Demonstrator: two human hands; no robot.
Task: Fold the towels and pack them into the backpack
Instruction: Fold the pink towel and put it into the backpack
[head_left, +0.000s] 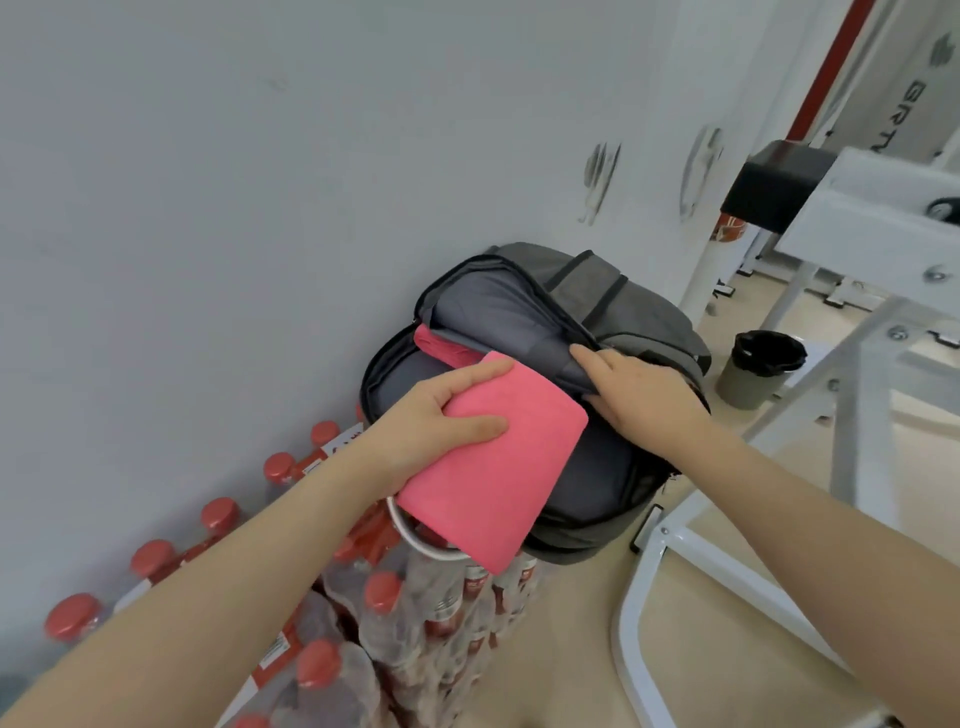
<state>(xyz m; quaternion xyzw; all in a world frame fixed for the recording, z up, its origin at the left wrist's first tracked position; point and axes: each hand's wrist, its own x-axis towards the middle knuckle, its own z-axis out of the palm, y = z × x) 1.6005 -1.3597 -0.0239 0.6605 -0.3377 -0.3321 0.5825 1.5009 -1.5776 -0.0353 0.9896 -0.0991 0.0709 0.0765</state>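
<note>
The folded towel (493, 462) is plain pink, the backpack (649, 312) dark grey, the bottle caps (221, 512) red.

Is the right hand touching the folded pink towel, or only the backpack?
Apart from the towel. The head view shows the right hand resting on the backpack lining, with a dark strip of bag between it and the pink towel held by the left hand.
</note>
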